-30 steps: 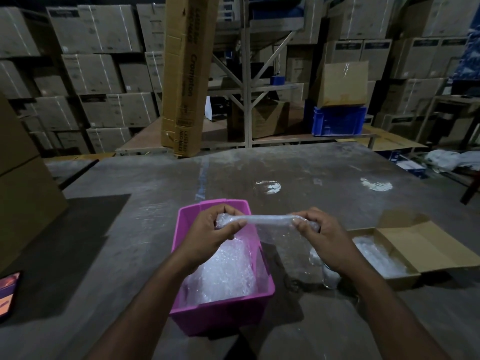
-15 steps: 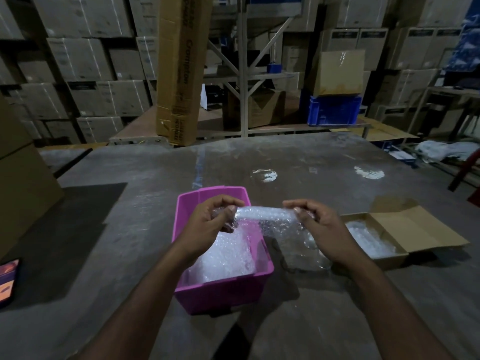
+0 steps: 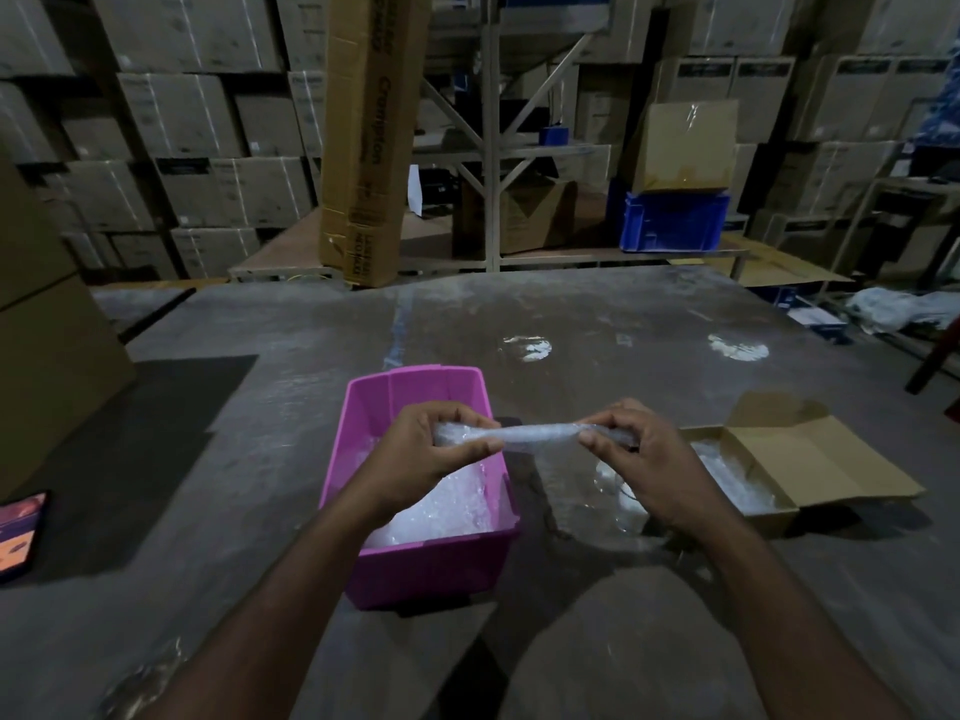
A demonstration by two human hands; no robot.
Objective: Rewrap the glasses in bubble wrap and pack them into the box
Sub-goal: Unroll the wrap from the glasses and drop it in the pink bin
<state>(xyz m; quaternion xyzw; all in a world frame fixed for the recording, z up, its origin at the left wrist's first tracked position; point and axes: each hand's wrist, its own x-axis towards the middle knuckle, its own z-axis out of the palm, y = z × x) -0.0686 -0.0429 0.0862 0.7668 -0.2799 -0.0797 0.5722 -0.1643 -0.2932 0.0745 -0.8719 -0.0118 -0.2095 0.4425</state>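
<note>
A rolled-up bundle of bubble wrap (image 3: 535,437) stretches level between my two hands, above the table. My left hand (image 3: 431,454) pinches its left end over the pink bin (image 3: 426,569). My right hand (image 3: 644,465) pinches the right end, and a loose flap of wrap hangs below it. What lies inside the roll cannot be seen. More bubble wrap (image 3: 447,506) fills the pink bin. At the right stands an open cardboard box (image 3: 810,459) with bubble-wrapped contents (image 3: 737,480) inside.
A phone (image 3: 21,532) lies at the table's left edge. A big carton (image 3: 47,324) stands at far left. A tall carton (image 3: 369,137) leans beyond the table's far edge, with a blue crate (image 3: 672,223) and stacked boxes behind.
The bundle has been rolled tighter and thinner between my hands. Both hands stayed at about the same spot over the bin and table; the camera tilted slightly.
</note>
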